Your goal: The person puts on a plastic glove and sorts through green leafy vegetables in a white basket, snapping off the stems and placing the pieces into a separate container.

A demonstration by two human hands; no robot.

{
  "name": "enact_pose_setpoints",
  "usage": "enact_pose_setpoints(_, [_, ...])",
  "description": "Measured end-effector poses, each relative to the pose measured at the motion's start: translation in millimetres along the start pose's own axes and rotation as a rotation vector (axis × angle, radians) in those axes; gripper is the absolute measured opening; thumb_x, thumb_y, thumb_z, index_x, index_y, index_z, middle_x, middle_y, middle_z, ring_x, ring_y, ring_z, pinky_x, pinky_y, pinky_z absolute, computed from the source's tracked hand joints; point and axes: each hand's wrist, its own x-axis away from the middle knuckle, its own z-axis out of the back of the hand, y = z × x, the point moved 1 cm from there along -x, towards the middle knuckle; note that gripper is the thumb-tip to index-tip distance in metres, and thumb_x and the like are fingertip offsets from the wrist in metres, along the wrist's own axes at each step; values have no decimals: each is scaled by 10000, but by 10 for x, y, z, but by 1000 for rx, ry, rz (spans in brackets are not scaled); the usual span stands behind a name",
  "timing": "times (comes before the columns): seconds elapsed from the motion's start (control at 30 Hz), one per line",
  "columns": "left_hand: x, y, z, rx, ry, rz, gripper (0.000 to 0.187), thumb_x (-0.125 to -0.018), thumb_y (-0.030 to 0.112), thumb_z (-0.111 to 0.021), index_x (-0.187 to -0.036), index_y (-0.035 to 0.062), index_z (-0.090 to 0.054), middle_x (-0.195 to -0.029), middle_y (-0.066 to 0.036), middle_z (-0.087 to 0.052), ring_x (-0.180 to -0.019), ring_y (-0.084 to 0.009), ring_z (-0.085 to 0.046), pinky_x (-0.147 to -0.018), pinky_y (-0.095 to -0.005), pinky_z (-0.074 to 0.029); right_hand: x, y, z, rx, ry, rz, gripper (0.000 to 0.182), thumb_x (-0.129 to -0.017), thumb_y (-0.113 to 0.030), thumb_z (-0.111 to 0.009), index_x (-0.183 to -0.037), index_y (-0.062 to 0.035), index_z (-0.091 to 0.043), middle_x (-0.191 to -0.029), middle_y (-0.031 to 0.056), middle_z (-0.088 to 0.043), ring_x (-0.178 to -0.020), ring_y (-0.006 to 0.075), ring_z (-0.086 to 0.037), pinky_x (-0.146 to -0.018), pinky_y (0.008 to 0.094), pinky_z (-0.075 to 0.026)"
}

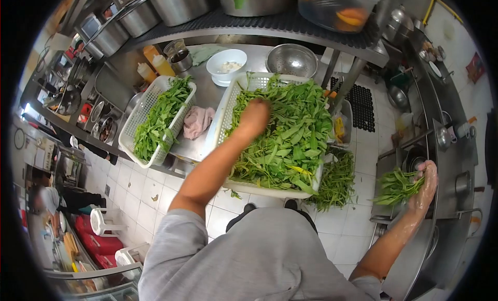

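A large white perforated basket [223, 127] heaped with leafy green stems [295, 140] stands in front of me on the steel counter. My left hand [256, 117] is over the left part of this heap, back of the hand upward; motion blur smears its fingers, so their grip does not show. Far out to the right, my right hand [428, 179] is wet and closed around a bunch of leafy greens [397, 187], the leaves pointing left. A smaller white basket [127, 130], also filled with greens, sits to the left, with a crumpled pink cloth [198, 122] between the two baskets.
Behind the big basket are a steel colander [292, 61] and a white bowl [226, 62]. Sauce bottles [163, 66] stand at the back left. Overhead runs a shelf [249, 28] with pots. More greens [334, 181] lie low beside the counter. Another person [49, 202] is far left.
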Motion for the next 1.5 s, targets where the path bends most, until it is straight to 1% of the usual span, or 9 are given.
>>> enact_pose_setpoints(0.17, [88,-544,-232,-394,-156,4,221,-826,142,-536,-1003,61,-643,-1094,-152,-615,-996,-336,-595,-834,-455,-503,191,-11,-164,-42,-145,-38,192,-939,-273,-545,-966,-84,-530,-804,-12,-488,-646,46,-420,-539,188,-361])
enact_pose_setpoints(0.37, [192,0,562,303,271,-156,155,-835,71,-623,-956,-24,-641,-826,-194,-594,-846,-374,-589,-703,-411,-475,252,14,-496,-28,-320,-52,223,-948,-297,-524,-884,-85,-495,-729,-18,-423,-602,57,-402,-518,187,-337])
enact_pose_setpoints(0.67, [633,429,744,385,277,-205,160,-823,37,-655,-975,-8,-632,-815,-144,-554,-728,-328,-573,-643,-383,-465,508,-358,-1578,293,-637,-129,201,-897,-231,-592,-977,-49,-621,-744,25,-570,-620,101,-565,-591,286,-502])
enact_pose_setpoints(0.73, [696,507,759,363,310,-274,184,-818,-2,-651,-1001,-5,-631,-755,-123,-503,-663,-280,-536,-602,-337,-440,420,-166,-1908,340,-712,585,157,-880,-203,-606,-953,-67,-639,-740,45,-618,-610,145,-599,-570,292,-515])
enact_pose_setpoints(0.8, [740,530,770,325,303,-306,222,-797,-15,-662,-1015,11,-631,-768,-112,-502,-664,-276,-539,-595,-345,-447,435,-194,-2236,422,-680,923,134,-863,-174,-605,-919,-61,-648,-767,68,-645,-636,207,-624,-565,313,-516])
enact_pose_setpoints(0.93, [808,588,780,215,281,-361,259,-772,-21,-668,-1023,27,-629,-786,-106,-508,-673,-285,-549,-595,-366,-461,556,-242,-2564,639,-862,939,182,-816,-175,-647,-947,-50,-662,-886,93,-657,-735,253,-637,-652,350,-529])
enact_pose_setpoints(1.0, [833,600,775,179,276,-364,261,-764,-19,-670,-1018,29,-629,-791,-104,-509,-677,-289,-553,-594,-372,-468,606,-175,-2671,839,-1003,699,171,-804,-181,-643,-940,-81,-669,-857,73,-640,-731,261,-625,-650,364,-526])
enact_pose_setpoints(1.03, [842,592,759,171,276,-386,235,-765,10,-660,-998,29,-630,-779,-102,-501,-678,-284,-558,-586,-375,-474,577,-9,-2719,623,-1052,676,173,-792,-178,-637,-941,-100,-673,-827,76,-626,-723,276,-621,-633,370,-522])
enact_pose_setpoints(1.5, [908,600,678,143,253,-422,226,-749,-13,-656,-971,19,-629,-742,-107,-486,-627,-288,-547,-548,-378,-467,741,164,-2794,781,-1052,665,144,-752,-160,-638,-851,-57,-620,-808,113,-625,-753,318,-620,-645,416,-507])
